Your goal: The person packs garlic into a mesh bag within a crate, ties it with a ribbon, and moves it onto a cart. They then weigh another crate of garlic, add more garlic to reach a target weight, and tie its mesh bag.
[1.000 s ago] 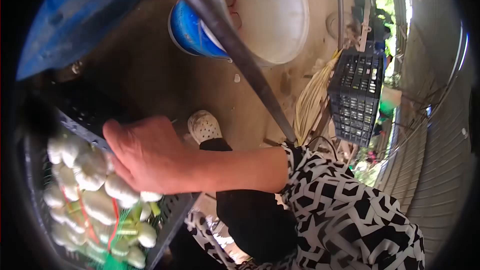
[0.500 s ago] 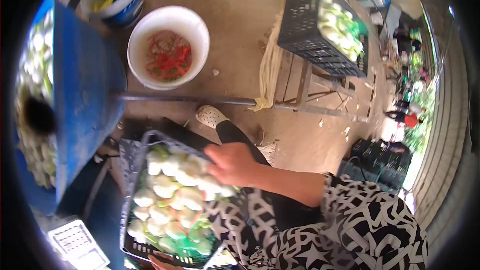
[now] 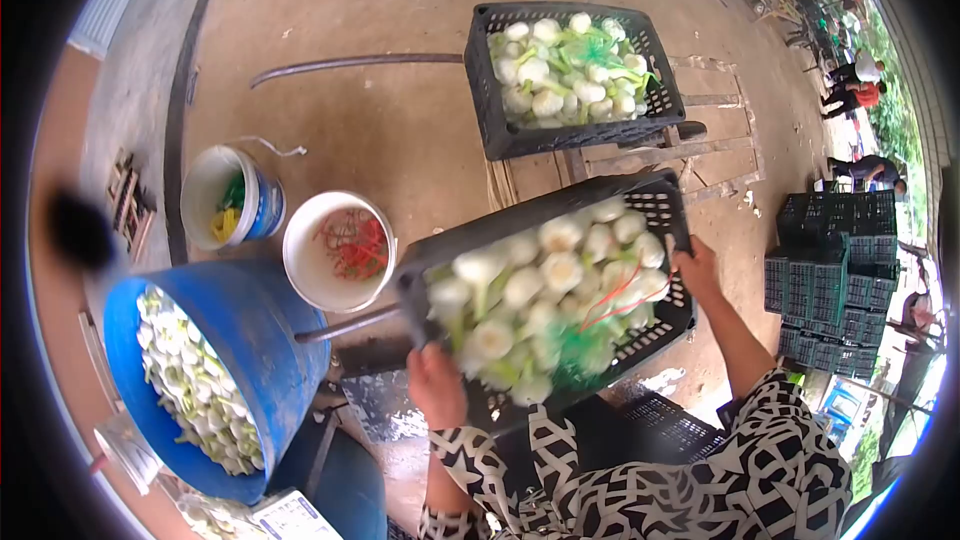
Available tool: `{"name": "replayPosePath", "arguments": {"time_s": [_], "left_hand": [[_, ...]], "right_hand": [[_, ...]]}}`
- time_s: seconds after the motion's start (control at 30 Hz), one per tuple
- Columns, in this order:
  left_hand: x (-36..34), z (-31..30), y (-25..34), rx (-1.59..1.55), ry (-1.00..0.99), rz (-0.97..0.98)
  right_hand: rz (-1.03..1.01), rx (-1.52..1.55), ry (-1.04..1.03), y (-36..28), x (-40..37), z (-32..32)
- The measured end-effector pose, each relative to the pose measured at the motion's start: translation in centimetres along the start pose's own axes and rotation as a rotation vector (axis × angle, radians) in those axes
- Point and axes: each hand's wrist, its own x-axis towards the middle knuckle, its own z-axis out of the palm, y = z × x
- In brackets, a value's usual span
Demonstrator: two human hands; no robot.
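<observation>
A black plastic crate (image 3: pixel 545 212) full of white bulbs (image 3: pixel 562 270) with green stems is held up in front of my body. It tilts and looks slightly blurred. My left hand (image 3: pixel 437 387) is closed on its near left corner. At the right end wall, my right hand (image 3: pixel 697 268) grips the edge, its fingers partly hidden by the crate. A red tie (image 3: pixel 612 300) and some green netting (image 3: pixel 580 348) lie over the bulbs. Just beyond, a second black crate (image 3: pixel 570 138) of similar bulbs rests on a cart (image 3: pixel 715 148).
On the left stands a blue barrel (image 3: pixel 275 330) with bulbs inside. Behind it are a white bucket (image 3: pixel 305 265) with red ties and another bucket (image 3: pixel 268 208) with green and yellow material. Stacked crates (image 3: pixel 835 280) and several people (image 3: pixel 865 95) are at right.
The held crate has moved right and up, from beside the blue barrel towards the cart. My right hand is now at its right end, and my left hand has come into fuller view. The camera view has turned.
</observation>
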Motion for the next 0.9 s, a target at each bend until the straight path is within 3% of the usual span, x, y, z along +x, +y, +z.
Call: {"name": "replayPosePath", "arguments": {"time_s": [0.07, 0.23, 0.3, 0.33, 0.37, 0.47, 0.57, 0.63, 0.7, 0.9], "left_hand": [[4.3, 7.0, 3.2, 0.036, -0.080, -0.053], [11.9, 19.5, 0.8, -0.004, -0.313, -0.108], [12.4, 22.3, 0.3, 0.413, -0.135, 0.268], [11.6, 22.5, -0.1, 0.421, -0.039, 0.232], [11.7, 22.8, 0.2, 0.454, -0.067, 0.243], [11.3, 23.6, 0.9, 0.235, 0.009, 0.114], [12.0, 23.3, 0.2, 0.276, 0.002, 0.005], [12.3, 22.9, -0.4, 0.259, -0.036, 0.048], [12.3, 23.1, 0.3, 0.071, -0.061, -0.062], [12.2, 23.8, 1.8, 0.061, -0.067, -0.067]], "right_hand": [[0.065, -0.017, 0.032, 2.7, 4.8, -1.3], [0.162, -0.065, 0.072, 11.1, 16.6, -0.7], [0.280, -0.476, 0.133, 9.9, 18.6, 0.9], [0.318, -0.468, 0.128, 10.1, 18.2, 1.4], [0.268, -0.492, 0.138, 10.8, 17.9, 1.8], [0.233, -0.540, 0.130, 10.7, 17.6, 1.3], [0.193, -0.541, 0.164, 10.8, 17.9, 1.7], [0.157, -0.570, 0.183, 10.6, 17.9, 1.8], [0.170, -0.545, 0.187, 10.3, 18.1, 1.9], [0.171, -0.447, 0.217, 9.8, 17.5, 1.7]]}}
